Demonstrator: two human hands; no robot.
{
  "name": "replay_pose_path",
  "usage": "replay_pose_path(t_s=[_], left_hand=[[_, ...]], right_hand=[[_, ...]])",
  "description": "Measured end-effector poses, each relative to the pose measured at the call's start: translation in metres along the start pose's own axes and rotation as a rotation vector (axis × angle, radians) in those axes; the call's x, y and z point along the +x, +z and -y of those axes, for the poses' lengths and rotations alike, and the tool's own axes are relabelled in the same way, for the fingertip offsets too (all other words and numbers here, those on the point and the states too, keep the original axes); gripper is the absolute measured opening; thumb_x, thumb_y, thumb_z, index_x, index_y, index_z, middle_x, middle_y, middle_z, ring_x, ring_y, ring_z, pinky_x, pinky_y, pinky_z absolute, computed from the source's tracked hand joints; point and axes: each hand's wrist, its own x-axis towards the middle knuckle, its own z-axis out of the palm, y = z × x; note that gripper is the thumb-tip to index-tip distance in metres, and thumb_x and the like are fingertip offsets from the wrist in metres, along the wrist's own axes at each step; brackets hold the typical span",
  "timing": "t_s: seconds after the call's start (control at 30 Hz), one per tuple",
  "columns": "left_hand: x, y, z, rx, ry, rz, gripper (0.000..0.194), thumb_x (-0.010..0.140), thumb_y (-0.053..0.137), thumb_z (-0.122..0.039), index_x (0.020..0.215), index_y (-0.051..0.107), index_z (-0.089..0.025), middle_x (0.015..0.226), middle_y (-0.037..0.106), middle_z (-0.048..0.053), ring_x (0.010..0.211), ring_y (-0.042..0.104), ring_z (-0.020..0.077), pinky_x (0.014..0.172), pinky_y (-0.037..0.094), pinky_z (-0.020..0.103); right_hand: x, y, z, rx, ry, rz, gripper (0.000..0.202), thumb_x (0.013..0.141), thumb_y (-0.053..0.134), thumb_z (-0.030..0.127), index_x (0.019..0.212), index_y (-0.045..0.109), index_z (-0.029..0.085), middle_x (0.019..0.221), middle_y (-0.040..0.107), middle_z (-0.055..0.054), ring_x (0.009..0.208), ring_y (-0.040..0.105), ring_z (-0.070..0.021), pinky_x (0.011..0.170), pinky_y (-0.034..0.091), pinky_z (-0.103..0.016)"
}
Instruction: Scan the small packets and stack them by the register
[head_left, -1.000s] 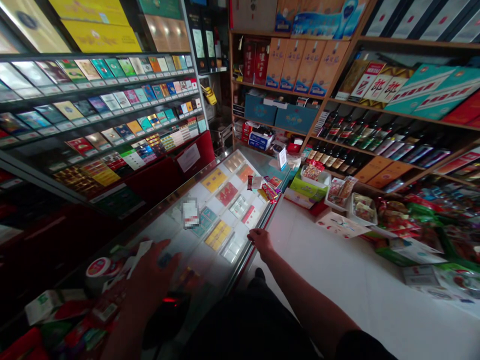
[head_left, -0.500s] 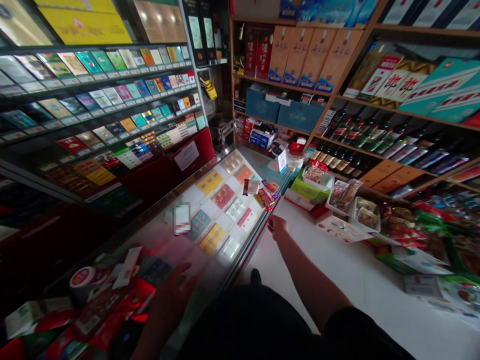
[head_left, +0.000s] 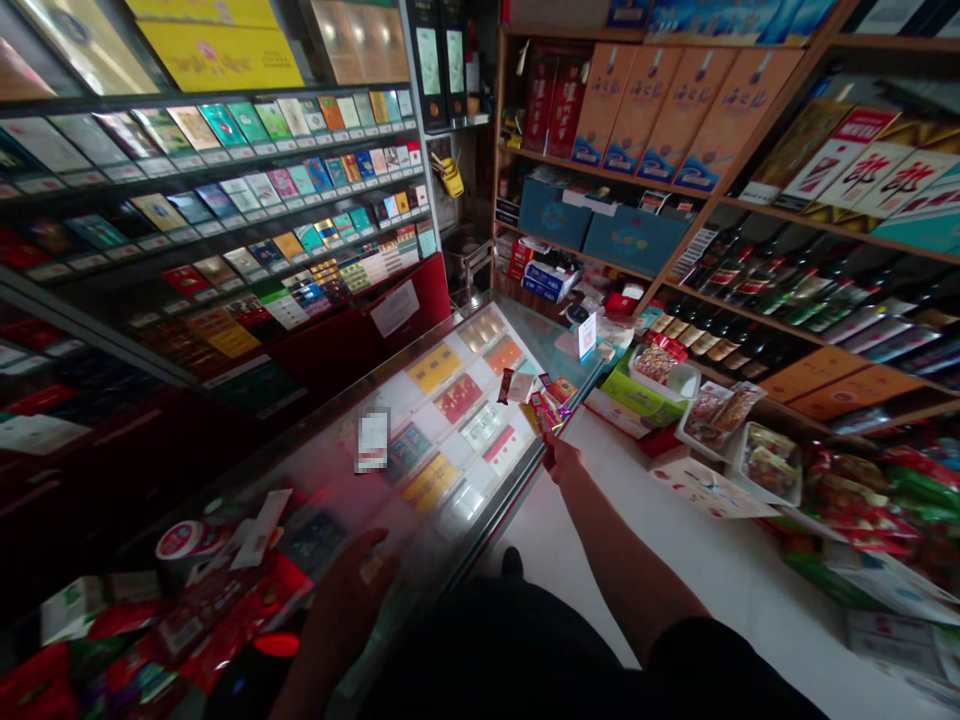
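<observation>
My right hand [head_left: 562,462] reaches to the near edge of the glass display counter [head_left: 480,520]. Its fingers are curled together beside a small pile of wrapped snacks [head_left: 549,408] in red, purple and yellow; whether they grip a wrapper is too small to make out. A dark red snack stick [head_left: 506,385] and a pale packet [head_left: 523,388] lie just left of the pile. Over the counter's nearer part is my left hand [head_left: 364,580], fingers partly apart, with nothing plainly held. It is dim there, close to red snack bags [head_left: 247,610].
A round tub [head_left: 184,540] stands among packets at lower left. A white card stand [head_left: 586,337] is on the counter's far end. Cigarette shelves [head_left: 225,150] line the left; bottle shelves [head_left: 720,200] stand at right. Food boxes [head_left: 645,395] sit along the right floor side.
The view has swung slightly left, so the shelves and counter appear shifted right. My right hand has come up against the snack pile. My left hand remains low over the counter.
</observation>
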Motion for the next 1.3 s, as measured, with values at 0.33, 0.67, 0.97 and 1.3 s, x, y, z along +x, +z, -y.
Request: replay_pose_path(t_s=[0.33, 0.67, 0.97, 1.3], left_hand=[[0.009, 0.004, -0.013, 0.012, 0.003, 0.022, 0.052, 0.082, 0.059, -0.058, 0.12, 0.075, -0.025, 0.132, 0.076, 0.013, 0.12, 0.073, 0.0362, 0.106, 0.057, 0.049], [0.026, 0.026, -0.037, -0.158, 0.063, 0.208, 0.05, 0.083, 0.062, -0.05, 0.119, 0.075, -0.017, 0.125, 0.078, 0.015, 0.117, 0.073, 0.0326, 0.106, 0.054, 0.045], [0.064, 0.046, -0.065, -0.479, 0.057, 0.298, 0.034, 0.081, 0.067, -0.044, 0.101, 0.078, -0.019, 0.119, 0.08, 0.015, 0.116, 0.072, 0.0299, 0.104, 0.051, 0.04], [0.08, 0.033, -0.079, -0.68, -0.169, 0.48, 0.035, 0.075, 0.071, -0.043, 0.098, 0.078, -0.018, 0.097, 0.081, 0.009, 0.095, 0.073, 0.0243, 0.081, 0.044, 0.035]], right_hand=[[-0.011, -0.02, -0.004, 0.065, -0.09, 0.063, 0.019, 0.076, 0.083, 0.018, 0.074, 0.064, 0.018, 0.058, 0.067, 0.004, 0.05, 0.062, -0.0094, 0.051, 0.052, -0.018], [-0.044, -0.063, -0.02, 0.013, -0.177, 0.411, 0.037, 0.063, 0.097, 0.034, 0.074, 0.065, 0.018, 0.075, 0.077, -0.005, 0.073, 0.074, -0.018, 0.069, 0.059, -0.028], [-0.113, -0.085, -0.031, -0.05, -0.162, 0.804, 0.048, 0.061, 0.1, 0.053, 0.08, 0.071, 0.019, 0.085, 0.079, -0.007, 0.084, 0.075, -0.0231, 0.086, 0.056, -0.038], [-0.168, -0.087, -0.035, -0.188, -0.186, 1.036, 0.046, 0.067, 0.094, 0.054, 0.079, 0.07, 0.016, 0.078, 0.075, -0.007, 0.073, 0.067, -0.02, 0.074, 0.047, -0.033]])
